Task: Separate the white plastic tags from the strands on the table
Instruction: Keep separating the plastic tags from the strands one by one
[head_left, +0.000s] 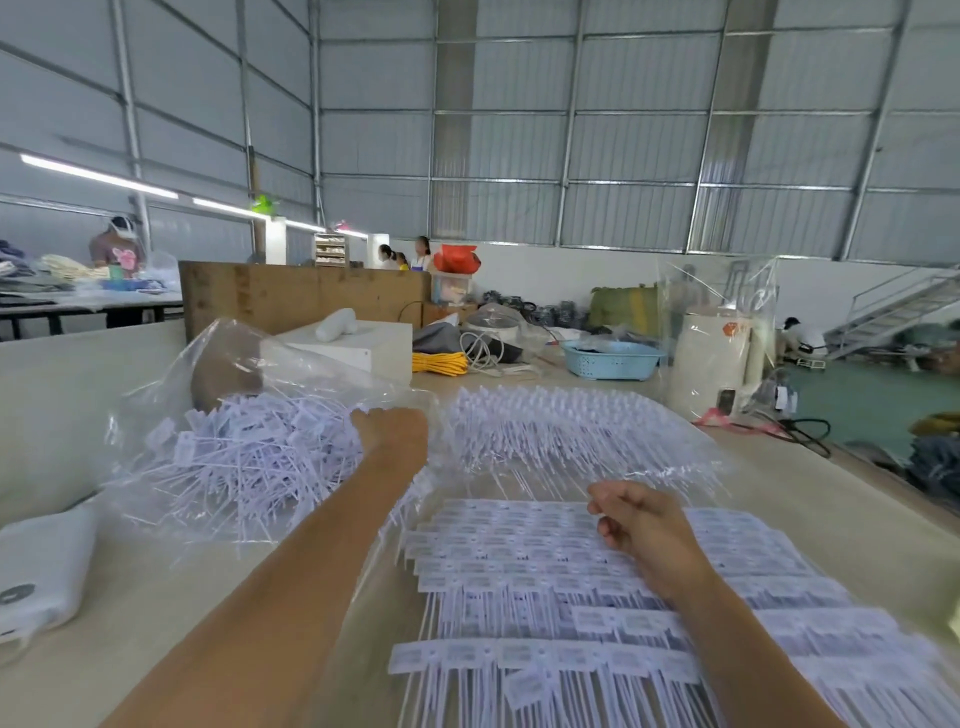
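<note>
Rows of joined white plastic tags (519, 551) lie in overlapping strips on clear plastic at the front right of the table. A loose heap of single tags (249, 452) sits in an open clear bag at the left. My left hand (392, 428) reaches out to the heap's right edge, its fingers turned down and hidden among the tags. Above the joined rows hovers my right hand (631, 519), fingers loosely curled, nothing visible in them. A second fan of joined strands (561, 421) lies further back.
A white padded pouch (36, 577) lies at the left edge. Behind are a white box (358, 351), yellow cord (439, 362), a blue basket (610, 358) and a white cylinder (714, 364). The table's right edge (831, 452) drops to a green floor. People work far off.
</note>
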